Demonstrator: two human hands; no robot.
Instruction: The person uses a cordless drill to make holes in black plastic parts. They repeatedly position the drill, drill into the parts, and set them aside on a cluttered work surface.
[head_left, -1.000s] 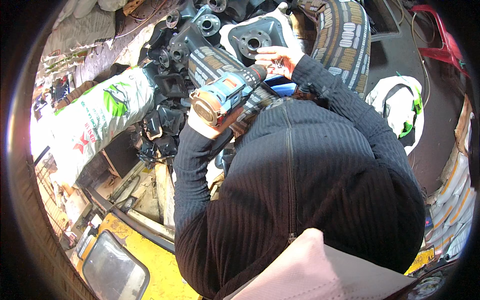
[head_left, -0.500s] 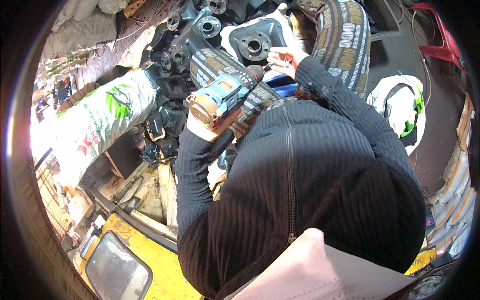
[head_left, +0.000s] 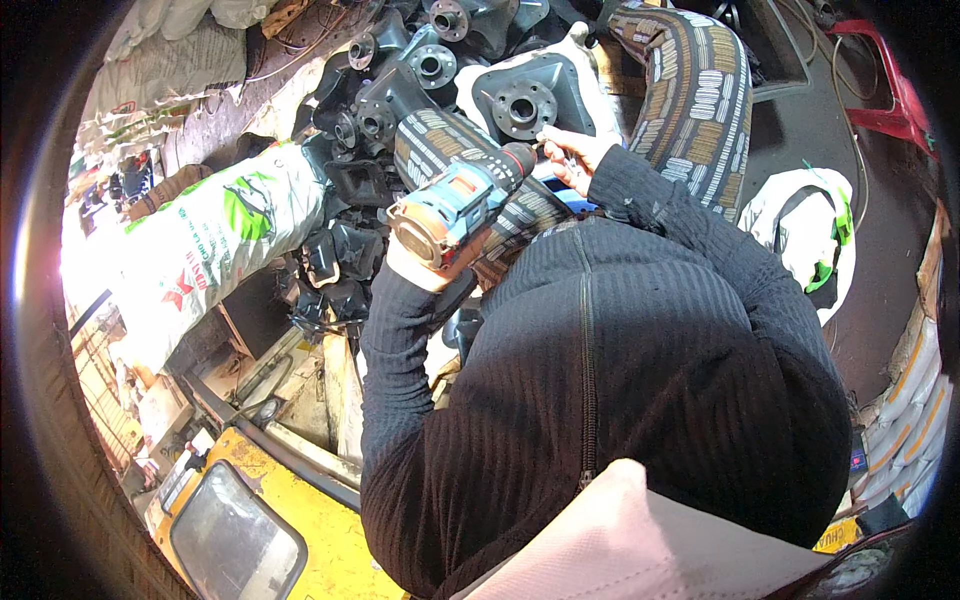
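Note:
My left hand (head_left: 432, 268) is wrapped round the grip of a blue cordless drill (head_left: 458, 205), whose dark chuck points up and to the right. At the chuck's tip my right hand (head_left: 582, 158) has its fingers pinched together; whatever small thing lies in them is too small to make out. Just beyond that hand, a black housing with a round bolt-holed flange (head_left: 524, 106) rests inside a white surround (head_left: 603, 95). Something blue (head_left: 572, 192) shows partly under my right wrist, between my legs in patterned trousers (head_left: 690, 120).
Several black flanged housings (head_left: 433, 66) are heaped at the far left of my legs. A white and green sack (head_left: 230, 235) lies to the left, and a white bag (head_left: 800, 235) to the right. Behind on the left stands a yellow vehicle door or panel (head_left: 330, 545). A red frame (head_left: 885, 85) is at far right.
The whole view has shifted slightly, so things sit lower and further right. My right fingers have curled in more at the chuck's tip. The drill stays in my left hand.

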